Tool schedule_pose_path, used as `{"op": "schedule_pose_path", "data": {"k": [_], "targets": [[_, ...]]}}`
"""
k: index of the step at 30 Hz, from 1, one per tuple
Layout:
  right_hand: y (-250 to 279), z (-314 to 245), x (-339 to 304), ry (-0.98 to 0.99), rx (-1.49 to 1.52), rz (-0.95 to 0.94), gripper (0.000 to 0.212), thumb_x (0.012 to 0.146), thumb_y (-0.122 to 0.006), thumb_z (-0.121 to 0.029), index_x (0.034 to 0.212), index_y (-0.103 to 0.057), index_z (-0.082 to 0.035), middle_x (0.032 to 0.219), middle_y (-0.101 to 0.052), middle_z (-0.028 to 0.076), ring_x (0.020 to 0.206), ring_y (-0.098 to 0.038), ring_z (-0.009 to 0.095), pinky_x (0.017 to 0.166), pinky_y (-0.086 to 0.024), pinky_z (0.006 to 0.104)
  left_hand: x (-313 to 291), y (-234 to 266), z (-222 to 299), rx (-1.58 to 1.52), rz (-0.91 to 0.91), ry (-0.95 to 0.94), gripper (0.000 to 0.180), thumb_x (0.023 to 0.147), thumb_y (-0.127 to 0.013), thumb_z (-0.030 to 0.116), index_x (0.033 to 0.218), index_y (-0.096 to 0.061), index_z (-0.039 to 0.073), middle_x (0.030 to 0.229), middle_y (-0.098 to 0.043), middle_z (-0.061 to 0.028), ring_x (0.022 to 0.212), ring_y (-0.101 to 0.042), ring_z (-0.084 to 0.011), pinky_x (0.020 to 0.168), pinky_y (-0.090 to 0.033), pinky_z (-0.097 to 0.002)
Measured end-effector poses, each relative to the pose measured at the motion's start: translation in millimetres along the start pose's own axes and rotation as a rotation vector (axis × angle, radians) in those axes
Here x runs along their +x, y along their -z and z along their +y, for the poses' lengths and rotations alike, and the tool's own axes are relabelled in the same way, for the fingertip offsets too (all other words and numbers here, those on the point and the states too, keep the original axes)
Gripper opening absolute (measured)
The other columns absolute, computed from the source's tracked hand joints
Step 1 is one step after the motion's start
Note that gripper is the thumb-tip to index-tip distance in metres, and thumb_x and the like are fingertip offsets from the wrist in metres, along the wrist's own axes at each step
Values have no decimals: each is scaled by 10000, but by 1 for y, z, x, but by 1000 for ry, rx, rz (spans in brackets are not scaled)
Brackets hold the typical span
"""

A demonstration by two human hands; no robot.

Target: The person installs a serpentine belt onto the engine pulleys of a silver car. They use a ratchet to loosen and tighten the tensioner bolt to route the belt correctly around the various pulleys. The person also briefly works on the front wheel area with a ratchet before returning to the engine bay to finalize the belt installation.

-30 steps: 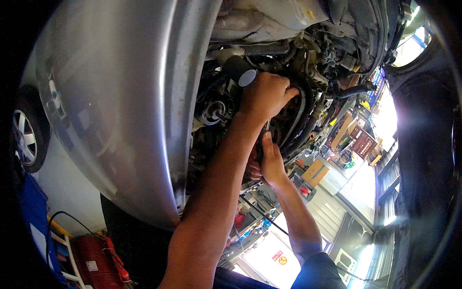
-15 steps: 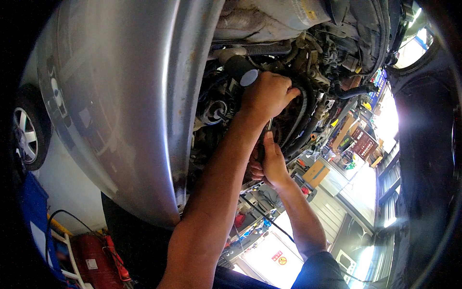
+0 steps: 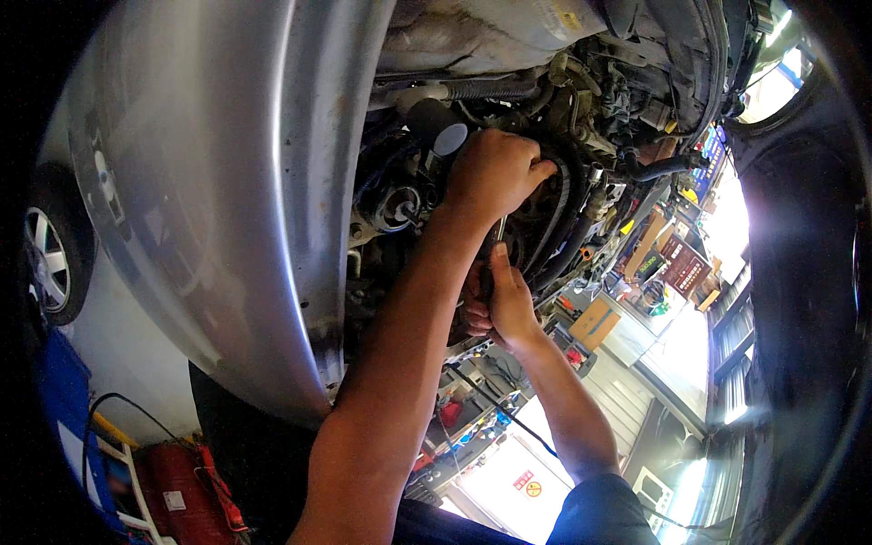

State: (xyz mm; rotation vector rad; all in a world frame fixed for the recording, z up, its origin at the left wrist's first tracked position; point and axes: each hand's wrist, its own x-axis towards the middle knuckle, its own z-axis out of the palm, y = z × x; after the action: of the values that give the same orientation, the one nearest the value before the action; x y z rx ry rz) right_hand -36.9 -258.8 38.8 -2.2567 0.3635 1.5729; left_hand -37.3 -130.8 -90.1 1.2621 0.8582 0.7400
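My left hand (image 3: 495,173) is closed in a fist in the engine bay, its back toward me and the thumb pointing right. Whatever its fingers grip is hidden beneath it. Just below, my right hand (image 3: 505,304) wraps around the dark handle of a slim tool, thumb laid along it. The tool's metal shaft (image 3: 501,228) runs up under my left hand; its far end is out of sight. Beside my left hand is a black cylinder with a pale round end (image 3: 450,140). A ribbed belt (image 3: 556,209) curves past to the right.
A silver car body panel (image 3: 209,182) fills the left side. Hoses (image 3: 668,168) and engine parts crowd around both hands. The dark raised hood (image 3: 808,272) stands at right. A cardboard box (image 3: 595,324), a cluttered bench, a red tank (image 3: 186,490) and a wheel (image 3: 50,254) lie beyond.
The view has shifted slightly, so the car panel and engine parts sit further left. Both hands keep nearly the same place against the engine, with the same grip.
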Motion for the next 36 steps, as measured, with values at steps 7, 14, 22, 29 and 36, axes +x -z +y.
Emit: {"op": "schedule_pose_path", "data": {"k": [7, 14, 22, 29, 36], "targets": [[3, 16, 10, 87, -5, 36, 715, 1065, -342, -703, 719, -490, -97, 514, -426, 54, 385, -383, 185, 382, -320, 339, -3, 0, -1, 17, 9, 27, 401, 833, -805, 443, 734, -740, 59, 737, -705, -186, 718, -709, -403, 678, -563, -500], [-18, 35, 33, 379, -234, 284, 683, 1103, -368, -612, 921, -693, -39, 723, -642, 75, 625, -609, 199, 563, -470, 362, -7, 5, 4, 117, 127, -45, 340, 763, -860, 408, 794, -737, 94, 781, -723, -117, 735, -716, -340, 654, -553, -466], [-41, 39, 36, 825, -541, 427, 587, 1124, -369, -497, 894, -610, -14, 617, -596, 73, 478, -546, 183, 443, -409, 336, 0, 11, 9, 123, 193, -193, 337, 728, -886, 304, 972, -764, 107, 905, -737, -74, 863, -720, -314, 742, -565, -440], [-24, 39, 33, 429, -57, 266, 519, 1111, -474, -471, 1041, -672, 4, 739, -676, 87, 582, -636, 238, 513, -467, 358, 7, 11, 12, 90, 41, -245, 339, 760, -862, 229, 1062, -777, 99, 1013, -762, -111, 943, -735, -334, 847, -591, -434], [-19, 39, 24, 402, -79, 272, 592, 1125, -440, -495, 741, -569, -64, 575, -519, 18, 445, -460, 124, 426, -365, 300, 18, 15, 10, 37, -116, -232, 291, 761, -847, 193, 1028, -792, 94, 1020, -768, -149, 950, -740, -346, 859, -593, -426]]}}
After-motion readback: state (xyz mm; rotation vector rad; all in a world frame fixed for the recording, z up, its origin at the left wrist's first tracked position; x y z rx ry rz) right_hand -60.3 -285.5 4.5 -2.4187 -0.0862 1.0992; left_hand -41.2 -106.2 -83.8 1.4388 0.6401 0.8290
